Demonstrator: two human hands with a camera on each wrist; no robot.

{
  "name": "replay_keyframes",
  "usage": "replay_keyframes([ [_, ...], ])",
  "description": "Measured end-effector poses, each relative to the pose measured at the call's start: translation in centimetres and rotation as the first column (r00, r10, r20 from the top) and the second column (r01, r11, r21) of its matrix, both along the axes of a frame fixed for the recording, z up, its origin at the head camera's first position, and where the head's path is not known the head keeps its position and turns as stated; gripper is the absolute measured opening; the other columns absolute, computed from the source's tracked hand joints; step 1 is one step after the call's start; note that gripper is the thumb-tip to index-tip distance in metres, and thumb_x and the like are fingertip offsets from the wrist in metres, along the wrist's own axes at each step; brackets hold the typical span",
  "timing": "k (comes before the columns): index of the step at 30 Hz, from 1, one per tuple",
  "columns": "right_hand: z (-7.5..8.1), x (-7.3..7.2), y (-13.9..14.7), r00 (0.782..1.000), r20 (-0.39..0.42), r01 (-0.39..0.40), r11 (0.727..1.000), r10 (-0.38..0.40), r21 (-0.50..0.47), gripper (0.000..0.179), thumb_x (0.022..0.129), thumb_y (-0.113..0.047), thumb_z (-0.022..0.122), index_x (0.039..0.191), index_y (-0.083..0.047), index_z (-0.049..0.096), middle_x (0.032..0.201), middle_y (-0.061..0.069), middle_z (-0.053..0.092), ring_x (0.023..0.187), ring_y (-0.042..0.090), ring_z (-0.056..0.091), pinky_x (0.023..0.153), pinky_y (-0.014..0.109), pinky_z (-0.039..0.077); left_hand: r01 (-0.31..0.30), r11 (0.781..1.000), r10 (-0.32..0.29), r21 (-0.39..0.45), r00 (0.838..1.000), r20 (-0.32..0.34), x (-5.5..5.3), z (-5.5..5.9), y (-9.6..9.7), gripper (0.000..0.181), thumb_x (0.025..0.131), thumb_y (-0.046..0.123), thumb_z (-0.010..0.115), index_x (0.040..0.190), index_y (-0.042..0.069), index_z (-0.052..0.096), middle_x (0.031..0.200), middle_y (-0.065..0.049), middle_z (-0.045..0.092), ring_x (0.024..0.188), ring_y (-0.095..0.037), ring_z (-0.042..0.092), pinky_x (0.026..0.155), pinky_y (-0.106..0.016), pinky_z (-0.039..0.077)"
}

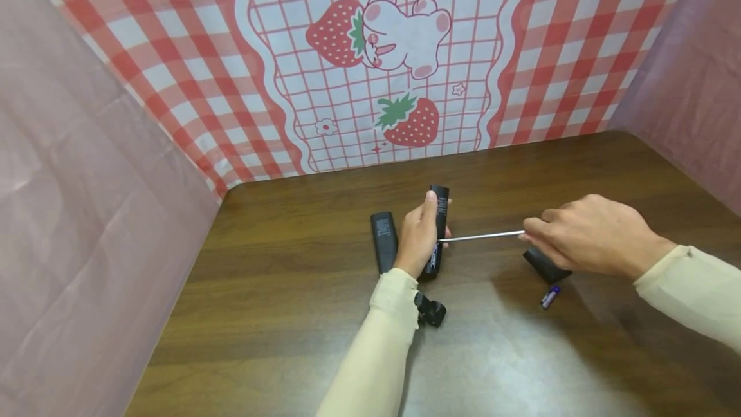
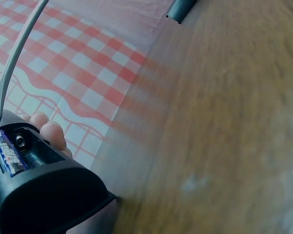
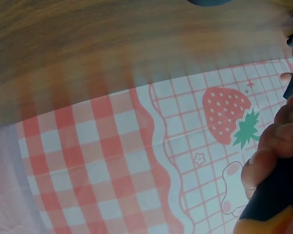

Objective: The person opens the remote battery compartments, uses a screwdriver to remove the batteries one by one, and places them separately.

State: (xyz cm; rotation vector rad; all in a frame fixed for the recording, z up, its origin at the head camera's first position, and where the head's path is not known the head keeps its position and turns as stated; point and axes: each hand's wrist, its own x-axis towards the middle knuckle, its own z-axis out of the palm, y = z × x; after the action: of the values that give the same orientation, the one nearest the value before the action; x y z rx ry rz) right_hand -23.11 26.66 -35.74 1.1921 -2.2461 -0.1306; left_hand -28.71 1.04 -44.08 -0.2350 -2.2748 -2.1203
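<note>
My left hand (image 1: 418, 237) grips a black remote control (image 1: 442, 201), its battery bay facing up. One blue-and-silver battery (image 2: 9, 152) lies in that bay, beside a bare slot. A screwdriver (image 1: 483, 236) is held in my right hand (image 1: 596, 233), fingers curled round its dark handle with a yellow-orange end (image 3: 268, 222). Its long metal shaft runs leftward, and the tip meets the bay's edge by the battery. A second black remote (image 1: 383, 240) lies on the table just left of my left hand.
Under my right hand a dark flat-ended object (image 1: 547, 267) lies on the wooden table (image 1: 278, 314), partly hidden. Near it is a loose purple-and-silver battery (image 1: 550, 297). A black wrist mount (image 1: 433, 311) sits at my left cuff. A checked strawberry cloth (image 1: 405, 82) hangs behind.
</note>
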Motion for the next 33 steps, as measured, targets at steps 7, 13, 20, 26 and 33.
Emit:
replay_keyframes([
  [7,0.2,0.0,0.1,0.999,-0.032,-0.025,1.0,0.025,0.004,0.054,0.107,-0.048,0.022,0.068,-0.019,0.045,0.053,-0.017,0.027,0.046,-0.001,0.015,0.035,0.023,0.019,0.006,1.0,-0.006,0.002,1.0,0.002,0.2,0.0,0.2,0.07,0.099,0.069,0.033,0.123,0.015,0.072,0.071,-0.018,0.066,0.052,-0.027,0.061,0.05,-0.035,0.055],
  [13,0.2,-0.1,0.4,1.0,0.003,-0.015,1.0,0.015,0.02,0.055,0.106,-0.05,0.021,0.07,-0.019,0.047,0.053,-0.017,0.031,0.045,0.0,0.019,0.034,0.024,0.024,0.001,1.0,-0.001,-0.002,1.0,0.017,0.3,0.0,0.2,0.07,0.099,0.07,0.033,0.123,0.016,0.072,0.071,-0.017,0.066,0.053,-0.025,0.061,0.05,-0.036,0.055],
  [20,-0.7,0.1,0.5,0.999,0.022,-0.037,0.996,0.035,0.086,0.054,0.107,-0.047,0.02,0.073,-0.018,0.049,0.053,-0.013,0.037,0.042,0.003,0.026,0.033,0.029,0.03,-0.022,1.0,0.022,0.01,1.0,-0.012,0.0,-0.2,0.0,0.069,0.1,0.067,0.033,0.121,0.015,0.073,0.064,-0.012,0.063,0.048,-0.023,0.059,0.048,-0.034,0.053],
  [26,-1.7,0.5,0.7,0.999,0.037,-0.025,0.998,0.022,0.064,0.052,0.107,-0.048,0.02,0.073,-0.019,0.048,0.054,-0.014,0.035,0.043,0.001,0.026,0.034,0.028,0.028,0.011,1.0,-0.011,0.01,1.0,-0.013,-0.2,-0.1,0.1,0.071,0.099,0.069,0.032,0.122,0.016,0.072,0.062,-0.007,0.063,0.047,-0.021,0.059,0.049,-0.033,0.054],
  [33,-1.9,0.3,0.8,1.0,0.014,-0.01,1.0,0.011,-0.027,0.05,0.107,-0.049,0.026,0.072,-0.019,0.046,0.054,-0.016,0.033,0.044,0.001,0.024,0.034,0.028,0.027,-0.004,1.0,0.004,0.015,1.0,-0.019,-0.2,-0.2,0.1,0.071,0.1,0.069,0.03,0.121,0.016,0.073,0.061,-0.006,0.062,0.049,-0.017,0.059,0.05,-0.034,0.055],
])
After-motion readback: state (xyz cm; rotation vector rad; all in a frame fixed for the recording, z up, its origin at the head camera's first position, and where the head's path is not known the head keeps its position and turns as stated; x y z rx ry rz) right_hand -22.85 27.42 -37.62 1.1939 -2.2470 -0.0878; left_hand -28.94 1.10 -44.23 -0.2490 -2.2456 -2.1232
